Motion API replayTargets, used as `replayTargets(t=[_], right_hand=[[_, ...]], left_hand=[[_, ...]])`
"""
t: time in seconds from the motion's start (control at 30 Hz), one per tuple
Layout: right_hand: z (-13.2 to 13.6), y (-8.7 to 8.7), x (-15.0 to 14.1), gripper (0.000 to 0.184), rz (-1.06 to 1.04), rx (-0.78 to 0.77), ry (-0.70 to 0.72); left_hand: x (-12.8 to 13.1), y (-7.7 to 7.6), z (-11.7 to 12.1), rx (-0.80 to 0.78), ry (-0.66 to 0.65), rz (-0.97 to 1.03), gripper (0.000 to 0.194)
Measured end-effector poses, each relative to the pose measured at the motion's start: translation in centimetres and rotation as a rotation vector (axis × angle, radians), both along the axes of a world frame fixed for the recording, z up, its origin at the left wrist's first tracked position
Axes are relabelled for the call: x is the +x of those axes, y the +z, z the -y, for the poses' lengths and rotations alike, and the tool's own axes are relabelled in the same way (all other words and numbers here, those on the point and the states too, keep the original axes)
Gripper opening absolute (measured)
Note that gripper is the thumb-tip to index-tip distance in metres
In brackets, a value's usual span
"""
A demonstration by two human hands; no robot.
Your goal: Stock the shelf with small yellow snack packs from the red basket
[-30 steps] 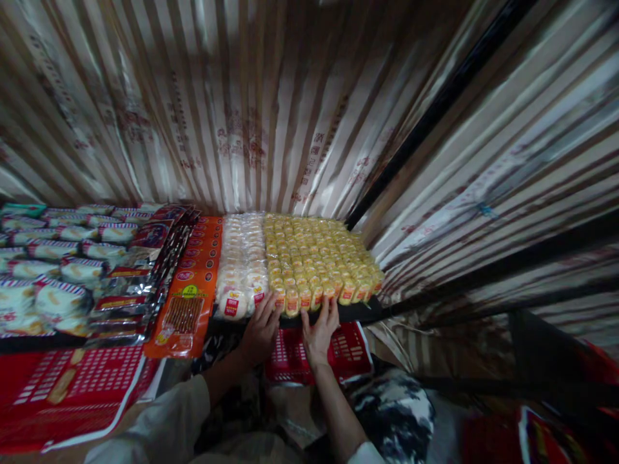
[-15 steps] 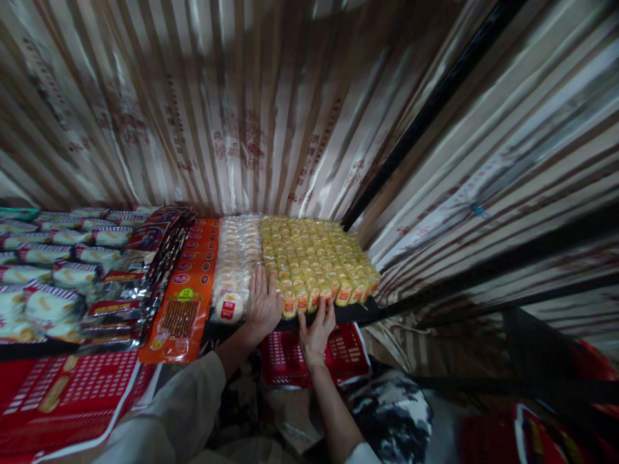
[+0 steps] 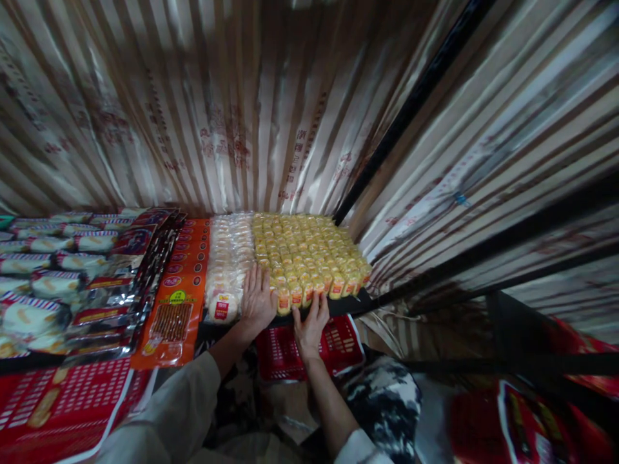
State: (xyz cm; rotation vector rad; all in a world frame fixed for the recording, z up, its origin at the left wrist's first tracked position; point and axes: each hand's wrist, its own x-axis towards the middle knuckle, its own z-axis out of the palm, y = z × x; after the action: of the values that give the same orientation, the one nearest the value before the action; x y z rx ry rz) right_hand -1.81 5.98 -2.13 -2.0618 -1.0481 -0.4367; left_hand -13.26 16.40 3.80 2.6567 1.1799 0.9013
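Rows of small yellow-wrapped snack packs (image 3: 309,248) stand close together on a dark shelf (image 3: 353,304). My left hand (image 3: 258,298) lies with fingers stretched out over the white round wrapped packs beside them, at the left edge of the yellow block. My right hand (image 3: 312,325) touches the front row of the yellow packs from below, its thumb and fingers apart and no pack lifted. A white round pack with a red label (image 3: 222,308) shows at the front of the white rows (image 3: 231,248).
An orange snack packet (image 3: 174,303) and dark shiny packets (image 3: 111,290) lie to the left, with striped-edge wrapped packs (image 3: 53,283) beyond. Red baskets (image 3: 72,403) (image 3: 345,341) sit below shelf height. A black pole (image 3: 411,116) slants before the striped sheeting (image 3: 271,116).
The view has shifted slightly, so the shelf goods appear a little further left. Both hands keep nearly the same place against the yellow packs.
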Motion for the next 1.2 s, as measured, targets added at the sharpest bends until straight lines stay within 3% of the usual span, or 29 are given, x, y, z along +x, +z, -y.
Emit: replayTargets(t=[0.4, 0.57, 0.83, 1.0, 1.2], right_hand=[[0.3, 0.3, 0.2, 0.057, -0.005, 0.03, 0.01], [0.8, 0.7, 0.5, 0.044, -0.014, 0.063, -0.001], [1.3, 1.7, -0.9, 0.046, -0.045, 0.102, 0.03], [1.1, 3.0, -3.1, 0.047, -0.066, 0.103, 0.113], [-0.1, 5.2, -6.7, 0.043, -0.096, 0.143, 0.237]], left_hand=[[-0.1, 0.0, 0.6, 0.03, -0.001, 0.012, 0.051], [-0.6, 0.3, 1.5, 0.02, -0.087, 0.058, 0.046], [-3.5, -0.5, 4.8, 0.003, -0.271, 0.083, 0.044], [-7.1, -0.2, 4.8, -0.005, -0.175, 0.093, 0.043], [-12.4, -0.9, 0.7, -0.008, 0.151, 0.105, 0.04]])
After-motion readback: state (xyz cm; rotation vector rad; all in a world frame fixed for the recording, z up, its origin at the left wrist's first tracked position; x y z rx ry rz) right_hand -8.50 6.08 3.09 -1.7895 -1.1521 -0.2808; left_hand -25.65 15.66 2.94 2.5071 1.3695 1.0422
